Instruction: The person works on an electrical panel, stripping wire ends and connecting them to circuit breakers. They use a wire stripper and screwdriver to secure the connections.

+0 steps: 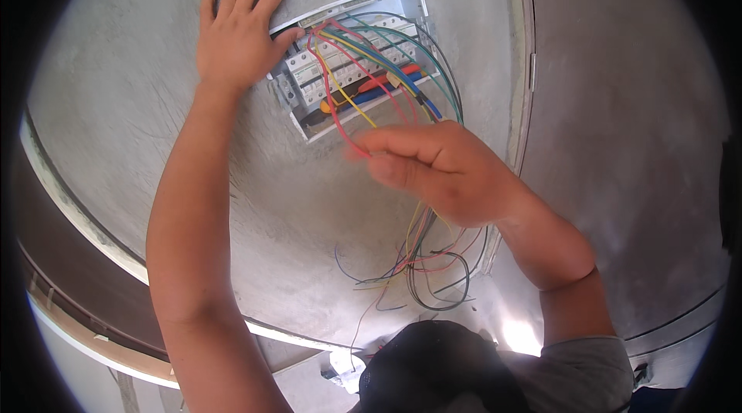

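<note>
An electrical distribution box (423, 0) with a white frame is set into the grey wall, holding rows of white circuit breakers (311, 75). My left hand (236, 46) is spread against the wall at the box's left side, its thumb by the frame's upper left corner. Below the box, my right hand (452, 173) pinches a red wire (331, 100) that runs down from the top of the box. Yellow, blue, green and black wires (402, 69) also come from there and pass behind my right hand. Tools with red, blue and yellow handles (379, 88) lie along the box's lower part.
Loose wire ends (421, 262) hang in a tangle below my right hand. A brown panel (618, 142) stands to the right of the wall's edge. A dark rounded shape (440, 367) fills the lower middle, next to a grey sleeve (580, 370).
</note>
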Action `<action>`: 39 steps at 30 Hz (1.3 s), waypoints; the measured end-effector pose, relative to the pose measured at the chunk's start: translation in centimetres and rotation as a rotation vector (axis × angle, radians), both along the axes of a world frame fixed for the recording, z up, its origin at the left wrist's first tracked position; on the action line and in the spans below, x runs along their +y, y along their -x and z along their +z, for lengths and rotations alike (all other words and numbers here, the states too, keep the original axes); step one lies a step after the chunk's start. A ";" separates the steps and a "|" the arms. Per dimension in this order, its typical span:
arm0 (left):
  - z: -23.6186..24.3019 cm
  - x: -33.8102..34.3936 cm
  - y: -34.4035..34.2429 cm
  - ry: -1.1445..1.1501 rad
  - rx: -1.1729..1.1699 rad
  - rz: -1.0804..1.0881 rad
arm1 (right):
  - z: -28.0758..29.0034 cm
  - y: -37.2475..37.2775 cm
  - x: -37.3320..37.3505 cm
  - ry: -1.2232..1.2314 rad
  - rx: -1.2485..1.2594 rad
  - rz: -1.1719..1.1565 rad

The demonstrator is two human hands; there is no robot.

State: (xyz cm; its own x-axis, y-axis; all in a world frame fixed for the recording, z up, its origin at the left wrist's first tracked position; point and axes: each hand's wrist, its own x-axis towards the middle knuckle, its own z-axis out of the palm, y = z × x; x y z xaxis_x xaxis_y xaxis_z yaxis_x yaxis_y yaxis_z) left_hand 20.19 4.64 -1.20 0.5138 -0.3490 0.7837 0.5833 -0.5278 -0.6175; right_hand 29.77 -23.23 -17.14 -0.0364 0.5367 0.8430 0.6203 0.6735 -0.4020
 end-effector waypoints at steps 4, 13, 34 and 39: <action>0.0 -0.3 0.0 0.017 0.013 -0.021 | 4.5 0.6 -2.7 0.148 0.431 0.151; -0.2 -0.5 0.3 0.059 0.005 -0.010 | 0.1 -12.7 -9.3 0.170 0.386 -0.732; -3.1 -3.1 0.4 0.196 -0.087 -0.423 | 1.2 -3.3 11.6 -0.305 -0.071 -0.839; -15.7 -9.3 -1.9 1.453 -0.322 -0.921 | 0.5 -5.9 10.6 -0.263 -0.074 -0.807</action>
State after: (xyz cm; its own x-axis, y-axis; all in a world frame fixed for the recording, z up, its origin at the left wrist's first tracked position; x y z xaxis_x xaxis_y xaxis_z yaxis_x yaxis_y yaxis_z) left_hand 22.05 -4.63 -16.92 0.3436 0.6042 0.7189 -0.2048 -0.6989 0.6853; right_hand 35.62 -12.64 -16.64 0.2132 0.2093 0.9543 0.9691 0.0789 -0.2338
